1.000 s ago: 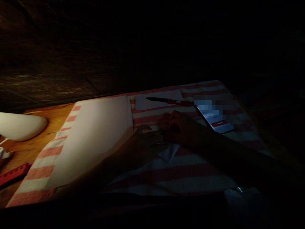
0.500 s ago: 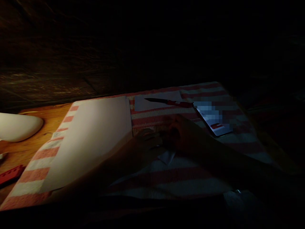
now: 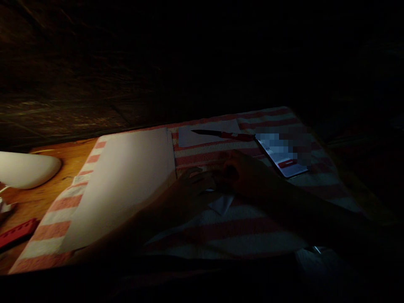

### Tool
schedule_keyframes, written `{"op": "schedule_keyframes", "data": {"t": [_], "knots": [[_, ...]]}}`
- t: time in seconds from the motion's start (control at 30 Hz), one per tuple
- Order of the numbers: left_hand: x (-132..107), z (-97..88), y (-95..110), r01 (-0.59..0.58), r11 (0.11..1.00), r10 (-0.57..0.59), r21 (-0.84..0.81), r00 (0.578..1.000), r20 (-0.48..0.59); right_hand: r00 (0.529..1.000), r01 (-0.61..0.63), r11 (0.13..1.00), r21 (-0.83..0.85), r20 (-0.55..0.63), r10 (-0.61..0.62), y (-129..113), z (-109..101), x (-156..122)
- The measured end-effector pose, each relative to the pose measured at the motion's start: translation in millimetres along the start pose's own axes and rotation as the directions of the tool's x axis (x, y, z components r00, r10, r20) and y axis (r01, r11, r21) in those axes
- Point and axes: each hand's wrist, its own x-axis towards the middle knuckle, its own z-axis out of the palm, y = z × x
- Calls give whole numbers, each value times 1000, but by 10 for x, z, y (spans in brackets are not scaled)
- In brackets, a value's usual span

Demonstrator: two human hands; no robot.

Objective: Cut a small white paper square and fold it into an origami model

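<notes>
Deep shadow covers both hands at the middle of the towel. My left hand (image 3: 197, 189) is bent with its fingers curled around a small piece of white paper (image 3: 221, 205), whose pointed corner sticks out below the fingers. Close against it, my right hand (image 3: 244, 170) is closed in a pinch at the upper side of the same spot; its fingertips are too dark to make out fully. A large white sheet of paper (image 3: 126, 168) lies under and beside my left forearm.
A red-handled knife (image 3: 238, 136) with a dark blade lies partly over a smaller paper (image 3: 189, 136). A lit phone (image 3: 288, 164) rests at right on the striped towel (image 3: 233, 229). A white rounded object (image 3: 28, 168) and red strip (image 3: 19, 233) sit at left on wood.
The view has shifted slightly, so objects at left appear a little further right. Both hands stay together around the small paper, with hardly any visible movement.
</notes>
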Motion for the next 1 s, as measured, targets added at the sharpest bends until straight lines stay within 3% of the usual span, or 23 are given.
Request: {"op": "schedule_keyframes", "data": {"t": [0.13,0.33,0.57,0.7,1.0], "knots": [[-21,29,-12,12,999,-11,-34,999,35,1000,-20,1000,4,3,20,17,12,-3],[-16,48,17,155,984,-152,-92,988,31,1000,-16,1000,-18,11,16,26,14,-19],[-22,20,-24,-40,998,36,53,996,84,1000,27,998,-49,2,-27,28,-8,-8],[-37,24,-39,-42,998,36,45,991,132,999,13,999,-40,35,-12,5,-42,9],[-11,36,-20,-77,994,66,81,990,128,1000,-11,999,-33,16,11,23,-7,51]]}}
